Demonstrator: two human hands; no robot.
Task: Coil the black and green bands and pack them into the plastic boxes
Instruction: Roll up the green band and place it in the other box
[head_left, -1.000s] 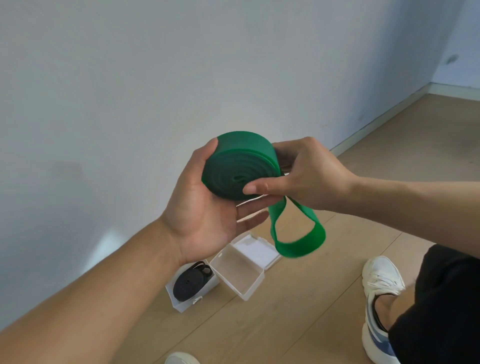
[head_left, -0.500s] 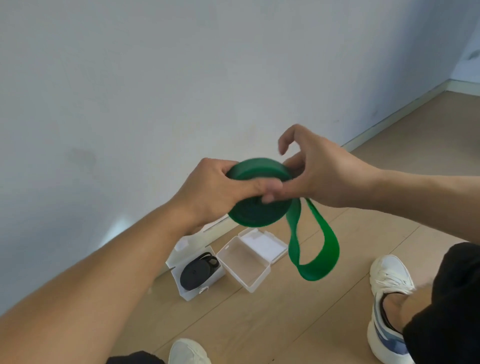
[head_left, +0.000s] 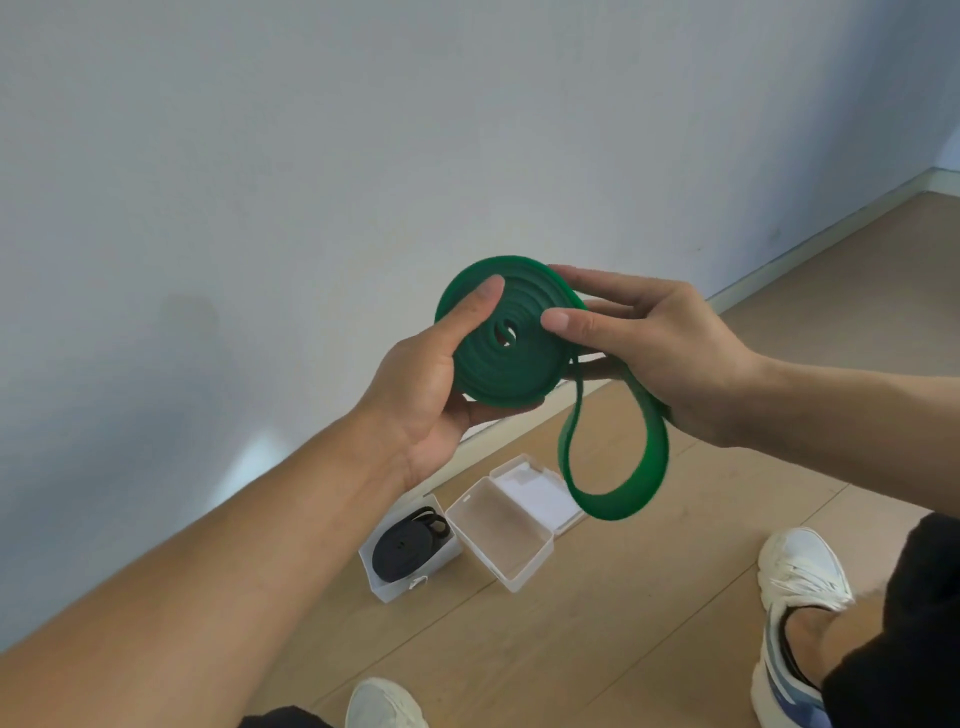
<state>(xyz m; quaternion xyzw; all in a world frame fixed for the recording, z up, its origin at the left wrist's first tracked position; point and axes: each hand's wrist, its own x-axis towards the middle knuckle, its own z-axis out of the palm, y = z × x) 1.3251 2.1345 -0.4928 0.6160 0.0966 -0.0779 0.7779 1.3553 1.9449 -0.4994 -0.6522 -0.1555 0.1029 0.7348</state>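
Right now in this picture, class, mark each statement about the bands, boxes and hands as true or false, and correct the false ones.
1. Both hands hold the green band. True: the left hand and the right hand grip its coil.
2. The green band is fully coiled. False: a loose loop hangs below the coil.
3. The black band lies in a plastic box. True.
4. The other plastic box is shut. False: it lies open, with nothing inside.
5. The boxes sit on a table. False: they sit on the wooden floor.
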